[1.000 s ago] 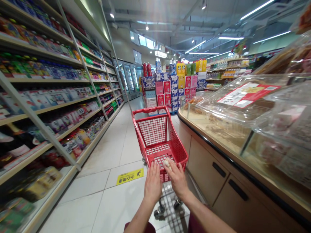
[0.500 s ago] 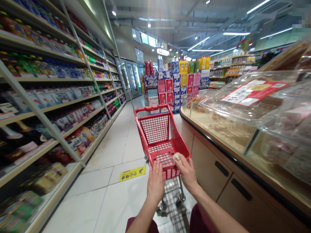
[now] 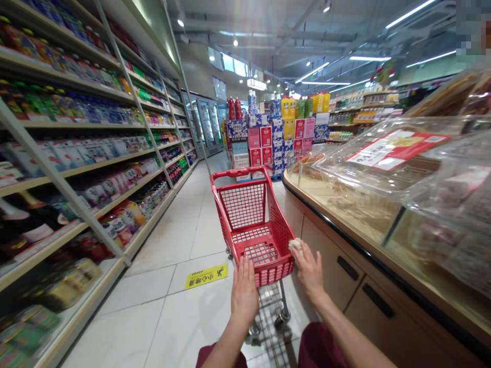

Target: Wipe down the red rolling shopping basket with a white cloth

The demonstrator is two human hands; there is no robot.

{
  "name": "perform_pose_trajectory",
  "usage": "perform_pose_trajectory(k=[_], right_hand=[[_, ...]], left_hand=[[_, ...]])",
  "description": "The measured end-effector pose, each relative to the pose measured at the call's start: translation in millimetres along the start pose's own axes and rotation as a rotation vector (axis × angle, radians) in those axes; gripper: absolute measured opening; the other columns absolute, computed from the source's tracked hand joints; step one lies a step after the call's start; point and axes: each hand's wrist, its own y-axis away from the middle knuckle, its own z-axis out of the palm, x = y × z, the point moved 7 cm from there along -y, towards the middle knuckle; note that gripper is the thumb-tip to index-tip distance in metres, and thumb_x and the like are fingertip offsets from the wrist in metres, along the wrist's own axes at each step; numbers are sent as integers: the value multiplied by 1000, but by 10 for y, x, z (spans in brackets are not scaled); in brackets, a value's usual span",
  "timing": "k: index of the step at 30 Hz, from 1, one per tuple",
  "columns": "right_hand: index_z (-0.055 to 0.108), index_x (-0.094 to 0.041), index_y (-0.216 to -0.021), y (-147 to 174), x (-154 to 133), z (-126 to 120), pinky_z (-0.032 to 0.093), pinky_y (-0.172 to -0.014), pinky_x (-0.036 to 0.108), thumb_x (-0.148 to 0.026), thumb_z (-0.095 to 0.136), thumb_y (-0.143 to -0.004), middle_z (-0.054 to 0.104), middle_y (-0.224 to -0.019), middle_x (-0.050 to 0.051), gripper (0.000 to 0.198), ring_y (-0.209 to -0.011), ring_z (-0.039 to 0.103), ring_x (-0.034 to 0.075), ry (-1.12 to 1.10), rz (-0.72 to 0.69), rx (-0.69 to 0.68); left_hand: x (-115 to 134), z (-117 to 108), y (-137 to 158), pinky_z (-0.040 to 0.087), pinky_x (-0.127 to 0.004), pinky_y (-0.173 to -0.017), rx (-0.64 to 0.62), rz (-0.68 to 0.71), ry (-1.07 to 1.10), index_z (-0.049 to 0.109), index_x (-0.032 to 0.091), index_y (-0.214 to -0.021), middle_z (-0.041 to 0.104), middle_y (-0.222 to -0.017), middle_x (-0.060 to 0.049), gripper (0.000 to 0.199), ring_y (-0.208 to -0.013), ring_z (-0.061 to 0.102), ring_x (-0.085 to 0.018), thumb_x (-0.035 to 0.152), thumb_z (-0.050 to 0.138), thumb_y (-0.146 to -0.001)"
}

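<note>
A red plastic shopping cart (image 3: 273, 273) stands in front of me, its basket bare and its wheels on the tiled floor. My left hand (image 3: 244, 290) lies on the near left corner of the basket rim, fingers straight and side by side. Its thumb is hard to see. In my right hand (image 3: 310, 272) is a crumpled whitish cloth (image 3: 295, 245), pinched at the fingertips against the upper right corner of the near rim. Some fingers of that hand are spread.
Shelves of bottles and packets (image 3: 88, 122) line the left side. On the right runs a wooden counter with a dark edge (image 3: 337, 225), topped by clear plastic display covers (image 3: 399, 148). Stacked drink cartons (image 3: 266, 137) stand ahead. A yellow sign (image 3: 206, 276) marks the floor.
My right hand, with the cloth, has moved right and slightly up, from the inside of the near rim to its right corner. The left hand stays on the rim.
</note>
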Motion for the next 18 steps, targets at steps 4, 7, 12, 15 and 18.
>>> perform_pose_trajectory(k=[4, 7, 12, 15, 18], right_hand=[[50, -24, -117, 98, -450, 67, 22, -99, 44, -2, 35, -77, 42, -130, 9, 48, -122, 35, 19, -100, -173, -19], [50, -25, -116, 97, -576, 73, 20, -100, 43, -4, 37, -77, 45, -128, 8, 47, -121, 36, 17, -144, -238, -15], [49, -22, -118, 26, -76, 7, 18, -99, 49, 0, 33, -76, 43, -129, 11, 49, -120, 38, 21, -20, 7, 5], [48, -23, -119, 87, -296, 26, 18, -100, 47, -1, 33, -77, 41, -131, 9, 49, -122, 35, 19, -69, -86, -3], [50, -26, -116, 114, -572, 36, 17, -101, 43, -3, 35, -78, 45, -129, 6, 47, -121, 36, 16, -157, -262, 2]], left_hand=[[25, -4, -2, 26, -41, -103, 12, 5, 4, 30, 8, -129, 30, -137, -12, 60, -130, 11, -21, 3, 35, -69], [20, -13, 13, 27, -41, -103, 9, 45, 3, 28, 10, -130, 30, -138, -10, 63, -130, 12, -20, 2, 34, -68], [9, -13, 33, 26, -41, -103, 30, 11, 6, 29, 8, -129, 31, -137, -11, 62, -130, 11, -21, 2, 35, -68], [40, -5, 18, 26, -41, -103, 28, 5, 6, 31, 8, -128, 32, -136, -11, 61, -130, 13, -21, 2, 35, -68], [63, -12, 7, 25, -40, -103, 14, 38, 3, 33, 10, -128, 33, -136, -9, 59, -129, 17, -20, 4, 34, -69]])
